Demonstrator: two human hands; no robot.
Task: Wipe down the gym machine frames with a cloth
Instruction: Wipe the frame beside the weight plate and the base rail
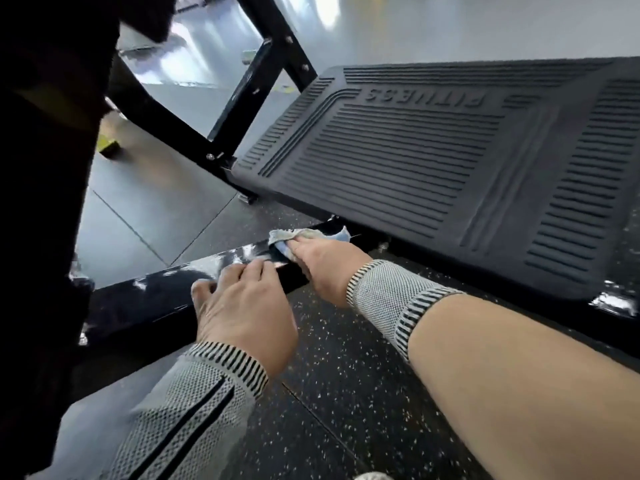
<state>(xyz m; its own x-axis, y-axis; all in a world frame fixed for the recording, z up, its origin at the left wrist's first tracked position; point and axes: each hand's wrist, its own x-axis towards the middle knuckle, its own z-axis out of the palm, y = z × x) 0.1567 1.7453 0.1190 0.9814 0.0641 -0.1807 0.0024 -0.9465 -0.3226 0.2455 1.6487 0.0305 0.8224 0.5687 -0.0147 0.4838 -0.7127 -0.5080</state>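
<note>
Pressing cloth point(304, 237) on frame bar point(156, 299), right hand point(325, 265) seemingly curled.

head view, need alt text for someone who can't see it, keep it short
A person's right hand presses a pale cloth onto a glossy black frame bar low on a gym machine, while the left hand rests on the same bar. Behind it is a ribbed black footplate above speckled rubber flooring.

cloth point(304, 237) grey-blue | frame bar point(156, 299) glossy black | footplate point(433, 168) black ribbed | floor point(346, 393) black speckled
</note>
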